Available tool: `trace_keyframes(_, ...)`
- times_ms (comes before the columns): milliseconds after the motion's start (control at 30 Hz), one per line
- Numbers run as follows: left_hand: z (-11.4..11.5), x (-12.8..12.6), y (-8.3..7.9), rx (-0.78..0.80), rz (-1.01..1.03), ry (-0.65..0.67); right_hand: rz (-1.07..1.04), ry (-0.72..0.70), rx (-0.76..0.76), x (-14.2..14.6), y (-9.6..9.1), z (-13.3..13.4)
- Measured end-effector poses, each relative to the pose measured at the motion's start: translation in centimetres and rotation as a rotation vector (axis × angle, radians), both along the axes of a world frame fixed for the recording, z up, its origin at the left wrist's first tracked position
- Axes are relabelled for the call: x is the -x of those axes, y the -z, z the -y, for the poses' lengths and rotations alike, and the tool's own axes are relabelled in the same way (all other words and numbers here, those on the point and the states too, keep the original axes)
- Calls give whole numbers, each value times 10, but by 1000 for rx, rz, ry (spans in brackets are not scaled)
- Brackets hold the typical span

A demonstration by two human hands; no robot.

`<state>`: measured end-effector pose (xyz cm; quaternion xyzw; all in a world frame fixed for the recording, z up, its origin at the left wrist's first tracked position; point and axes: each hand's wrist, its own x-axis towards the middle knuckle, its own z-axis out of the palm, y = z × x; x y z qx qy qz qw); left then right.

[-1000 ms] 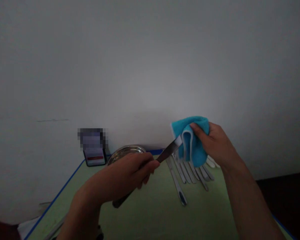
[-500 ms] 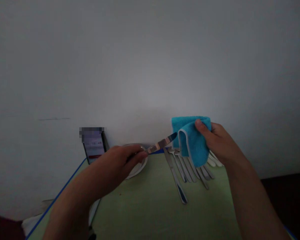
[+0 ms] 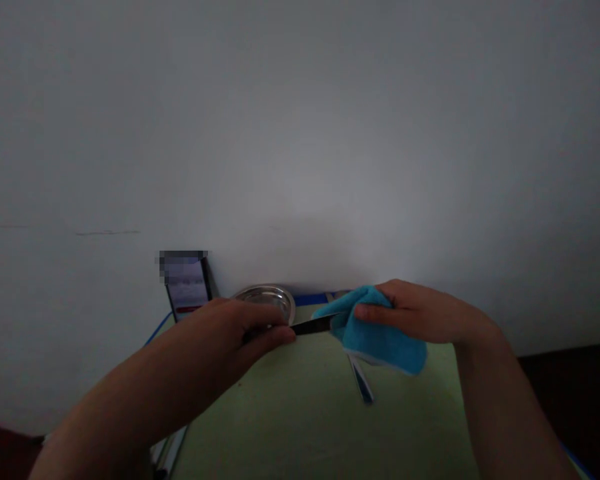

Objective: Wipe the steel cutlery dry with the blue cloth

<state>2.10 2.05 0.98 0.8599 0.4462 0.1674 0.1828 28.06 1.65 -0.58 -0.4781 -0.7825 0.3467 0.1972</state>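
Observation:
A table knife [image 3: 312, 326] is pinched in my left hand [image 3: 253, 325], its far end pointing right and tucked into a folded blue cloth [image 3: 385, 343]. My right hand [image 3: 410, 308] is closed on that cloth, thumb on top, wrapping it around the knife's far part, which is hidden. Below the cloth, the handle of another piece of cutlery [image 3: 362, 383] lies on the table. The cloth and my right hand cover what lies behind them.
A shiny metal bowl [image 3: 273, 291] stands behind my left hand, against the wall. A phone [image 3: 187, 283] leans upright at the left. The pale green table [image 3: 300, 413] has a blue edge. Long light-coloured pieces [image 3: 173, 453] lie under my left forearm.
My right hand has come down and left with the cloth, which now wraps the knife's end. My left hand has dipped slightly, levelling the knife. The cloth now covers most of the cutlery.

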Motion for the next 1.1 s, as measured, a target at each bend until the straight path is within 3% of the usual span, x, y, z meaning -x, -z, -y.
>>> trace_keyframes(167,0,-14,-2,31,-106,76,140,-109,-163,7,-6,3)
trace_keyframes(300,-7,-5,0,94,-120,38,93,-38,-177,-2,-4,-3)
trace_keyframes(467,-16,11,3,120,-51,80,-184,266,-147,-13,3,-9)
trace_keyframes(600,-13,-6,5,41,-20,97,-622,732,-307,-12,6,-17)
trace_keyframes(700,-10,-24,6,-35,-44,45,-967,906,-287,-8,6,-25)
trace_keyframes(833,-10,-31,5,-68,-62,5,-1173,881,-129,-3,2,-30)
trace_keyframes(1100,-14,-6,-6,-75,-53,-107,-1080,729,54,-10,3,-23)
